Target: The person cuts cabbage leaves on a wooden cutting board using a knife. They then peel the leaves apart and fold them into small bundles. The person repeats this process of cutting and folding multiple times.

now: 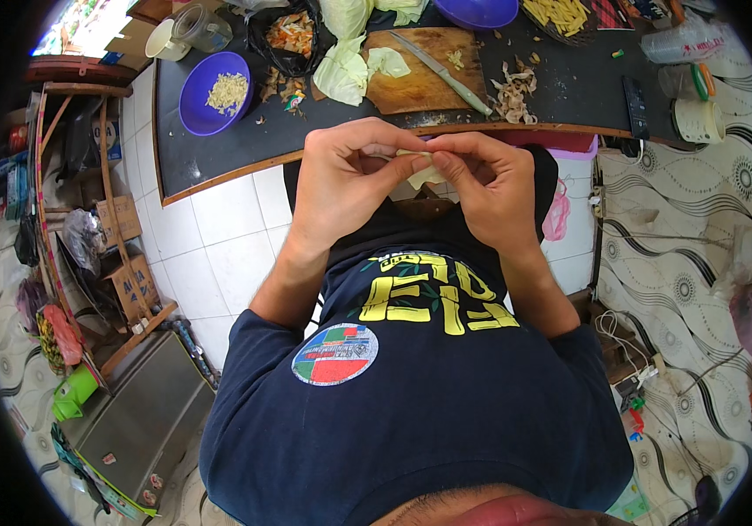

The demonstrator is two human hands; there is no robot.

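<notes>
My left hand point(343, 181) and my right hand point(491, 191) meet in front of my body, just off the table's near edge. Between both sets of thumbs and fingers is a thin, pale yellow-green piece point(427, 176) that looks like cabbage leaf; the fingers partly hide it. Beyond my hands, a wooden cutting board point(408, 95) carries a knife point(438, 69) with a pale green handle, a piece of cabbage leaf point(389, 62) and some chopped pale bits point(456, 59). Larger cabbage leaves point(343, 72) overlap the board's left side. Dry papery peels point(514, 92) lie to its right.
On the dark table point(231, 154) are a purple bowl point(195, 108) of chopped pale pieces, a black plastic bag point(259, 39) holding shredded vegetables, another purple bowl point(478, 13) and yellow sticks point(556, 16) in a basket. A glass jar point(201, 29) stands back left, a black remote control point(634, 105) right.
</notes>
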